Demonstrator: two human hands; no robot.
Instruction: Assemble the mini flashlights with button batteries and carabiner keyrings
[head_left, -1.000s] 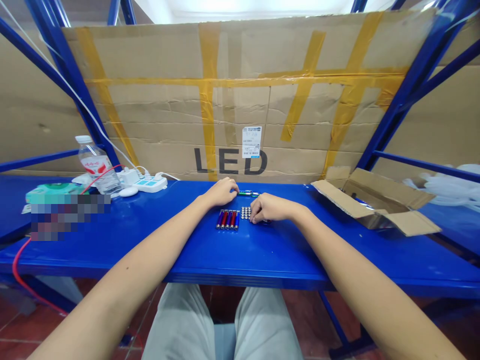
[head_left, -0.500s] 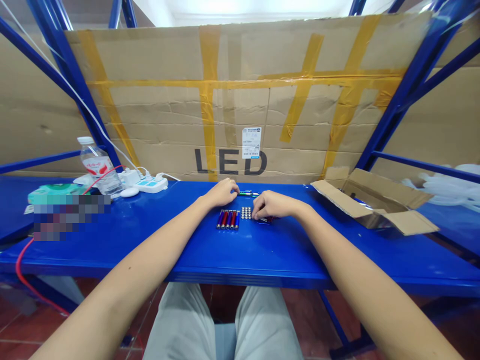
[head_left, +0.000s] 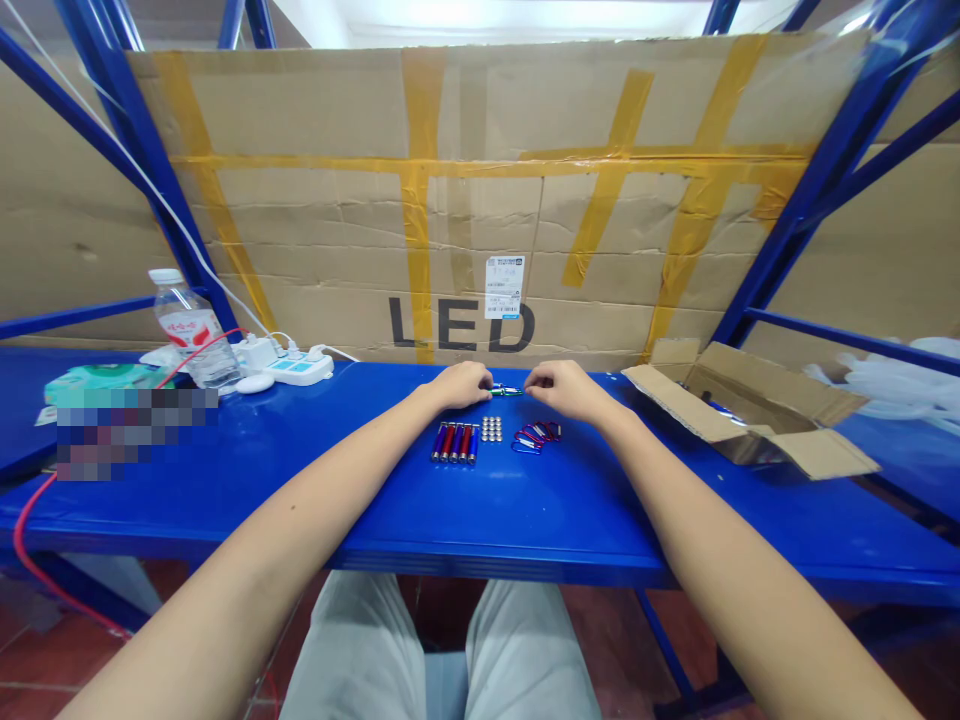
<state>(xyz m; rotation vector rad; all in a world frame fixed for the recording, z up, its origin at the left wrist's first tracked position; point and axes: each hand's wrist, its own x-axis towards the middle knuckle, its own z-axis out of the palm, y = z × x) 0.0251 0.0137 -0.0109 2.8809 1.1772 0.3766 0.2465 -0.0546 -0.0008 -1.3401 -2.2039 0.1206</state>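
My left hand (head_left: 461, 386) rests at the back of the blue table, fingers curled and closed at the left end of a slim green-and-silver metal tube (head_left: 506, 391). Just past the tube's right end is my right hand (head_left: 564, 388), its thumb and fingers bent but apart, holding nothing I can see. Nearer me lie several blue and red metal tubes (head_left: 455, 443) with silver ends, side by side in a row. Small silver button cells (head_left: 492, 429) form a block right of them. Red and blue carabiners (head_left: 536, 437) overlap in a row below my right hand.
An open cardboard box (head_left: 739, 405) with small items inside stands at the right. At the left are a water bottle (head_left: 193, 330), a white power strip (head_left: 300, 367), a green packet (head_left: 105, 385) and a red cable (head_left: 34, 505). A large cardboard sheet (head_left: 337, 230) closes off the back.
My right hand has lifted off the carabiners and moved up and right, toward the back, uncovering them. My left hand has shifted slightly right along the table's back.
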